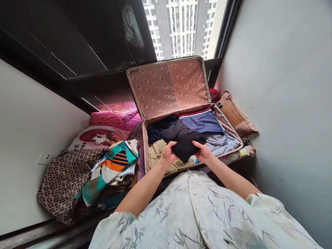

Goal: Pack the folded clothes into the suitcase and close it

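- Cloth, black [185, 145], is up between both hands above the front part of the open suitcase [144, 148], in front of the blue garment [201, 121].
- Left hand [169, 153] is closed on its left side, thumb on top; right hand [203, 151] pinches the opposite side in the same way. The fingers beneath are mostly hidden.
- It looks light, soft and limp, with nothing fragile showing; the middle would likely sag or unfold if only one edge were held. Slipperiness is hard to judge, though the matt face suggests fair grip.
- Best hold, I judge, is at the two opposite sides, thumbs over and fingers under, keeping the layers together.
- Khaki cloth [155, 148] lies in the suitcase's left front, pale blue cloth [220, 142] at its right.
- The lid [155, 90] stands raised at the back, patterned lining showing. The surface under the suitcase is mostly hidden; I cannot tell what it is.
- Left of it are a heap of clothes [121, 157], a brown patterned cloth [68, 180], a cartoon pillow [100, 138] and pink bedding [109, 120]; right, a woven cushion [234, 114].
- Pale walls [285, 90] flank this corner, and tall buildings show through the window [181, 31].
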`<state>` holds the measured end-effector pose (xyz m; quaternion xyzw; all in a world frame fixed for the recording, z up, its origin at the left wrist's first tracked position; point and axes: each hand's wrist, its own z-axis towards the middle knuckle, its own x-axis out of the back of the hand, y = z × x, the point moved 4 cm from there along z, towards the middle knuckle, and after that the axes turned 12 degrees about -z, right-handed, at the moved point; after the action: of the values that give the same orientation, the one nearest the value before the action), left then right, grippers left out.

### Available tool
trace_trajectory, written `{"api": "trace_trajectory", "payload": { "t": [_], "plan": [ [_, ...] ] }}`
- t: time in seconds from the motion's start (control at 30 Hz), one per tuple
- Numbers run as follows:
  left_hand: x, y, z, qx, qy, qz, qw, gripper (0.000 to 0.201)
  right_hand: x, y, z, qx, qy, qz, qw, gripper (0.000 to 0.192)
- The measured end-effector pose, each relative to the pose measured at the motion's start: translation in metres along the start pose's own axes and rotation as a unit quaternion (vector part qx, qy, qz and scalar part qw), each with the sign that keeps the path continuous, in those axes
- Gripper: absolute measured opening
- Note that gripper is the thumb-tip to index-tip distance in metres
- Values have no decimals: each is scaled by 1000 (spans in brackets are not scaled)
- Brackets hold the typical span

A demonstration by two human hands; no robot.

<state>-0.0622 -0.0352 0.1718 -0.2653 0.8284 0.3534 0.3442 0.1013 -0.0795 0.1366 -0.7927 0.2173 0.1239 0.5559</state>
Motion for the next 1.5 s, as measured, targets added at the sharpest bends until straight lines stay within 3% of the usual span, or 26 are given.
{"api": "trace_trajectory", "payload": {
  "t": [0.17, 0.23, 0.3, 0.37, 0.47, 0.6, 0.77, 0.9, 1.03, 1.1, 1.17, 1.23, 1.3, 1.37, 1.43, 1.5],
  "plan": [
    [-20, -57, 13, 62, -120, 62, 989, 44, 61, -81, 5, 42, 7, -75, 996, 66],
    [-18, -76, 15, 122, -169, 101, 973, 45, 86, -111, 4, 39, -8, -107, 993, 62],
    [-10, -89, 22, 164, -183, 103, 964, 44, 108, -129, 5, 37, -8, -146, 989, 56],
    [0, -95, 37, 153, -140, 64, 976, 40, 123, -133, 8, 43, 6, -188, 981, 52],
    [11, -103, 65, 104, -31, 11, 994, 36, 133, -123, 16, 55, 21, -245, 968, 52],
    [-1, -113, 91, 64, 49, 0, 997, 41, 153, -108, 15, 78, 75, -231, 967, 52],
    [-40, -125, 109, 21, -17, 42, 999, 51, 225, -99, -5, 113, 184, -226, 950, 59],
    [-49, -161, 113, 42, -4, 111, 993, 62, 270, -104, 4, 107, 240, -364, 894, 51],
    [-43, -190, 100, 19, 1, 139, 990, 58, 271, -125, 38, 161, 168, -425, 875, 59],
    [-38, -193, 91, -2, -16, 169, 985, 56, 267, -136, 52, 185, 112, -447, 868, 64],
    [-29, -194, 83, 36, -23, 230, 972, 56, 268, -142, 59, 172, 85, -509, 839, 69],
    [-14, -191, 78, 114, 0, 333, 936, 56, 273, -143, 59, 131, 116, -608, 774, 72],
    [0, -176, 77, 112, 31, 473, 874, 55, 276, -142, 53, 107, 173, -701, 683, 72],
    [-1, -155, 79, -14, 18, 611, 792, 52, 268, -136, 41, 125, 198, -759, 608, 69],
    [-15, -141, 80, -161, -40, 703, 692, 53, 252, -122, 30, 149, 172, -794, 564, 69],
    [-33, -140, 82, -232, -97, 764, 594, 60, 238, -100, 21, 134, 120, -828, 532, 74]
  ]
}}
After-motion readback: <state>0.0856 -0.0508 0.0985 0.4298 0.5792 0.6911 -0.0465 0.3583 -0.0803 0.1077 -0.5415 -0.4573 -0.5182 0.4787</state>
